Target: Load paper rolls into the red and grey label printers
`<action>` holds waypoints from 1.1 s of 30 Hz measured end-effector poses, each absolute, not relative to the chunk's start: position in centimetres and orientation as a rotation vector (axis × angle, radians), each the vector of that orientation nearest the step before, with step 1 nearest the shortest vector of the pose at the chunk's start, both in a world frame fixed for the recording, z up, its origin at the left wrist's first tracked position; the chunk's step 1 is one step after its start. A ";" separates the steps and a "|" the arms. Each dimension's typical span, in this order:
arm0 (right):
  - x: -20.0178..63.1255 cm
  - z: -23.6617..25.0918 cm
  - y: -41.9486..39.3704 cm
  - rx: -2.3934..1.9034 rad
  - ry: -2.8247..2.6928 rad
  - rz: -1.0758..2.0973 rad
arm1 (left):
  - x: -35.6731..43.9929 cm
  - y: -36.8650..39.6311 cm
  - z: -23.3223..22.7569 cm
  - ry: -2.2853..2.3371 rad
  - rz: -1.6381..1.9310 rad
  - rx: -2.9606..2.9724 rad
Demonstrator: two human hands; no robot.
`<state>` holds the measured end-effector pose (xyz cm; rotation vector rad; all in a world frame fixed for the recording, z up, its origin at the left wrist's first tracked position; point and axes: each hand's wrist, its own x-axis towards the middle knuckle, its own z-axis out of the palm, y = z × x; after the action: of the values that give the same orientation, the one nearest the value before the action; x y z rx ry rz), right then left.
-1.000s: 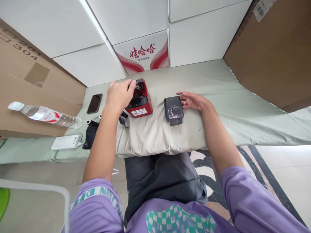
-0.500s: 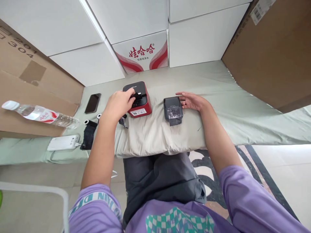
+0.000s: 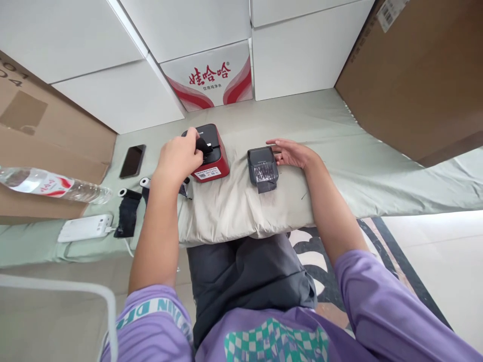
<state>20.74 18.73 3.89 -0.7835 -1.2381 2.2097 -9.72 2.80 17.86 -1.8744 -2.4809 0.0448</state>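
A red box-shaped device with a black top, probably a small label printer, stands on the cloth-covered surface. A short black strip shows at its top. My left hand is over the device's left side, thumb and fingers pinching the strip's left end. To the right sits a smaller dark handheld device, with a shiny black strip hanging from its front. Beside its right edge rests my right hand, fingers loosely extended and holding nothing; some fingertips are partly hidden and look close to touching its side.
Left of my arm lie a phone, a partly unwound black roll, a white power bank with a cable and a plastic bottle. White cartons line the back; a brown cardboard box stands at right.
The whole view has shifted, so most things appear farther left. My left hand has moved slightly left against the red device, still pinching the strip. My right hand stays beside the dark device.
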 end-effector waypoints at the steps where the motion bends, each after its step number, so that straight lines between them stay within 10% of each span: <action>1: 20.7 3.9 18.7 -0.784 -1.240 2.207 | -9.5 3.1 17.8 -2.499 0.024 -1.859; 8: 20.5 4.1 18.4 -0.794 -1.238 2.175 | -7.4 3.0 17.6 -2.599 -0.122 -1.772; 16: 20.5 4.1 18.6 -0.808 -1.271 2.183 | 0.2 -0.1 7.5 -2.254 -1.303 -2.015; 33: 20.3 4.2 18.1 -0.842 -1.288 2.135 | 1.7 0.5 2.1 -2.379 -1.429 -2.047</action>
<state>20.35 18.10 4.19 -0.8417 -1.2876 2.1350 1.69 0.55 2.13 -2.0474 -2.3785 -1.4293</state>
